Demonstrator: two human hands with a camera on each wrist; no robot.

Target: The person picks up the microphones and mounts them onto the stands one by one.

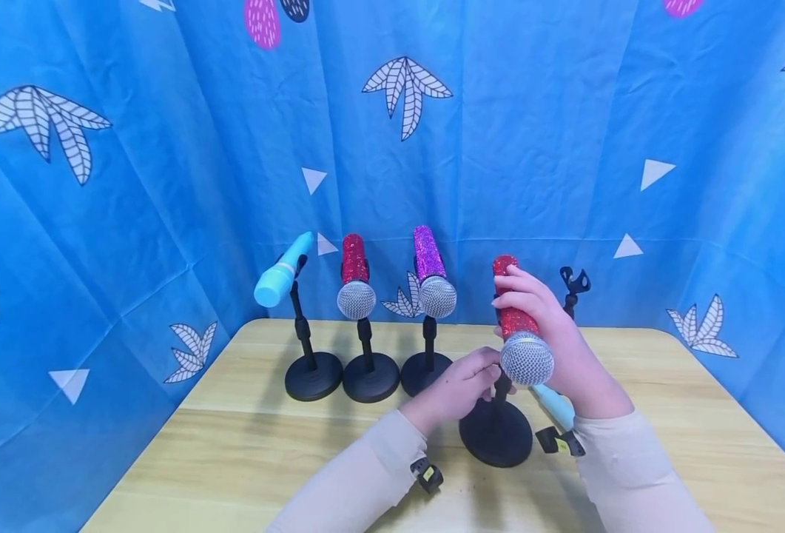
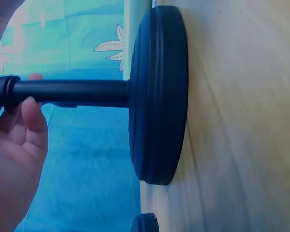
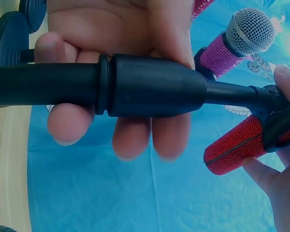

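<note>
Right hand (image 1: 552, 326) holds the red mic (image 1: 516, 318); left hand (image 1: 459, 389) grips its stand (image 1: 496, 429) near the surface's (image 1: 232, 444) front edge.

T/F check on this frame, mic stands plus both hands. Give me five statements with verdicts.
1. The right hand grips the red microphone. True.
2. The left hand holds the stand pole. True.
3. Four microphones sit in the back row of stands. False: three, light blue, red and purple.
4. The round base is lifted off the table. False: it rests on it.
5. The far-right clip is empty. True.
</note>
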